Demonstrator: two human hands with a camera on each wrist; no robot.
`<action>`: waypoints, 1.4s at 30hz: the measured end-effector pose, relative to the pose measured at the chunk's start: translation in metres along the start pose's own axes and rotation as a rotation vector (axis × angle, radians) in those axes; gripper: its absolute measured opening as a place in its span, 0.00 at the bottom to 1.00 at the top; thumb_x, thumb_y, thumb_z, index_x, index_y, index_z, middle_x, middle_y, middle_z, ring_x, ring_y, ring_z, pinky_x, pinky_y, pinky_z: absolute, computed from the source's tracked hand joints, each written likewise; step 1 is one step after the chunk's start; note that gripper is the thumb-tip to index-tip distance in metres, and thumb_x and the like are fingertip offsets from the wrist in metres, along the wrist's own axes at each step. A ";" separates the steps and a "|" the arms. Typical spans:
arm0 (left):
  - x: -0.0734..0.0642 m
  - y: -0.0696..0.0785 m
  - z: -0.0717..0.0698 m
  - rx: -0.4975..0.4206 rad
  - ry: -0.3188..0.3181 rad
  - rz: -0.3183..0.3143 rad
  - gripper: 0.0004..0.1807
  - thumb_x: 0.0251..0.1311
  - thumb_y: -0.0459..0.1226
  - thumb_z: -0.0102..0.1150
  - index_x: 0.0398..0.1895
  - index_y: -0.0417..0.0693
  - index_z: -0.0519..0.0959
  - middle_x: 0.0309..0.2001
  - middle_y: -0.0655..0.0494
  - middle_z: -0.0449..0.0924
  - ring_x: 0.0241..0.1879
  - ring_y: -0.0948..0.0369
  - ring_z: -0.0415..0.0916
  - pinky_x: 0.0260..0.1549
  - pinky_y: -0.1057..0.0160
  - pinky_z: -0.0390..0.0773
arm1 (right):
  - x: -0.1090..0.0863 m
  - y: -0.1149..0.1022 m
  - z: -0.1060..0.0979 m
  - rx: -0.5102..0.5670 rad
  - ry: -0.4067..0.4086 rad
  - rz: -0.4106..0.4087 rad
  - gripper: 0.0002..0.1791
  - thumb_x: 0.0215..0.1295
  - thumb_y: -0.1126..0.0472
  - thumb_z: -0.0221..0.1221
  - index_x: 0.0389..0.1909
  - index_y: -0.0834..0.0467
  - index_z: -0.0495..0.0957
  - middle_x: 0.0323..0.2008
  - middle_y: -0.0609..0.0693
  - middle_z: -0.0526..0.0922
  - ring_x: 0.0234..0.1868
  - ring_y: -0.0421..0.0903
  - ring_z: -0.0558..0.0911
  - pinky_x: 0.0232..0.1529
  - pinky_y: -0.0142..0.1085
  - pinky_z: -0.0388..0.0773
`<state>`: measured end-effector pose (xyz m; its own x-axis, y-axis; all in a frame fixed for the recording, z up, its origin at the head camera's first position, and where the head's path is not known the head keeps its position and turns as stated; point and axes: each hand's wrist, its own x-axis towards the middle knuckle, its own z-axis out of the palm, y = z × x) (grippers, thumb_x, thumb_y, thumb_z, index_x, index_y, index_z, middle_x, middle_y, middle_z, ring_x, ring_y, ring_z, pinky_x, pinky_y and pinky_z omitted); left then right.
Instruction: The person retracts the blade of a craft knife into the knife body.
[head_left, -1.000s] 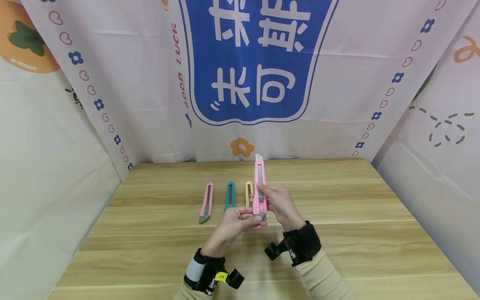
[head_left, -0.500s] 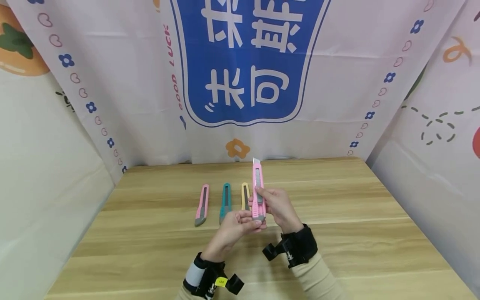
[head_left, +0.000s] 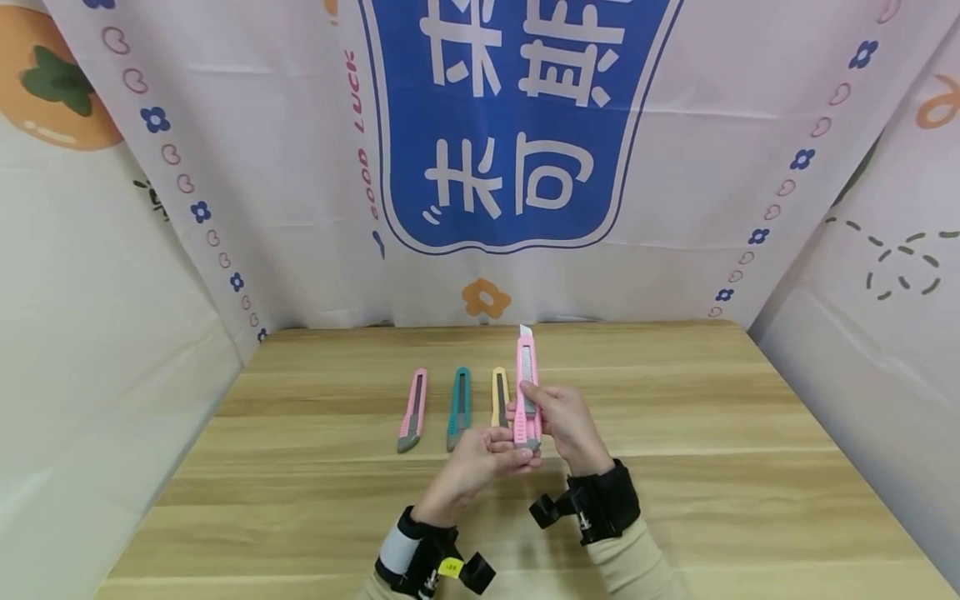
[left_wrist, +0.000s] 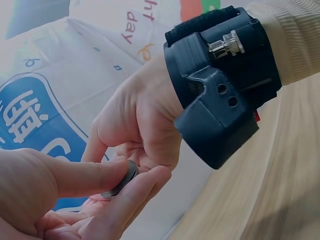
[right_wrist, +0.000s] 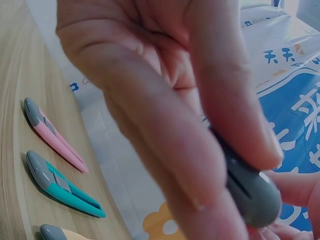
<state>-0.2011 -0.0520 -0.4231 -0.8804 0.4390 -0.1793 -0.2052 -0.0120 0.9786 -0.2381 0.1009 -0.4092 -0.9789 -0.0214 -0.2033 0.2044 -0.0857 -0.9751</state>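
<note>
A pink utility knife (head_left: 527,367) is held up over the table, its blade tip showing at the far end. My left hand (head_left: 476,462) pinches its grey butt end between thumb and fingers. Higher on the body, my right hand (head_left: 568,421) grips the knife, thumb on the front face. In the right wrist view the grey end (right_wrist: 255,195) shows between large, close fingers. Behind the hands lie a second pink utility knife (head_left: 412,410), a teal one (head_left: 460,407) and a yellow one (head_left: 500,392), whose lower end is hidden by the left hand.
The wooden table (head_left: 315,500) reaches back to a white printed cloth (head_left: 330,283) with a blue panel. More cloth (head_left: 97,400) hangs at both sides. Each wrist wears a black camera strap (head_left: 603,500).
Both hands and the held pink knife have come slightly lower over the table, with the grip unchanged. The head view has shifted a little. The three knives on the table stay put.
</note>
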 end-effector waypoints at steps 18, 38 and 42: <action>-0.001 0.003 -0.002 -0.003 -0.001 -0.006 0.16 0.62 0.26 0.56 0.52 0.26 0.74 0.44 0.35 0.85 0.39 0.62 0.87 0.44 0.66 0.85 | -0.005 0.000 -0.004 0.055 -0.083 -0.030 0.20 0.69 0.62 0.56 0.54 0.74 0.74 0.30 0.49 0.89 0.32 0.39 0.88 0.37 0.29 0.85; -0.002 0.002 -0.001 0.009 0.021 0.002 0.18 0.61 0.27 0.57 0.53 0.27 0.74 0.44 0.37 0.85 0.40 0.60 0.87 0.45 0.66 0.85 | -0.006 0.001 -0.002 -0.011 -0.076 0.015 0.22 0.72 0.54 0.53 0.53 0.70 0.76 0.33 0.51 0.89 0.34 0.40 0.88 0.37 0.31 0.84; -0.002 0.001 0.000 -0.001 0.039 -0.025 0.17 0.61 0.28 0.58 0.53 0.29 0.75 0.42 0.40 0.87 0.40 0.60 0.87 0.45 0.65 0.85 | -0.006 -0.001 -0.002 -0.010 -0.065 0.016 0.21 0.71 0.55 0.54 0.52 0.69 0.77 0.33 0.51 0.90 0.34 0.40 0.88 0.39 0.31 0.84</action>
<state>-0.1995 -0.0526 -0.4213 -0.8912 0.4036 -0.2071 -0.2276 -0.0029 0.9738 -0.2322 0.1031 -0.4072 -0.9731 -0.0878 -0.2131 0.2198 -0.0747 -0.9727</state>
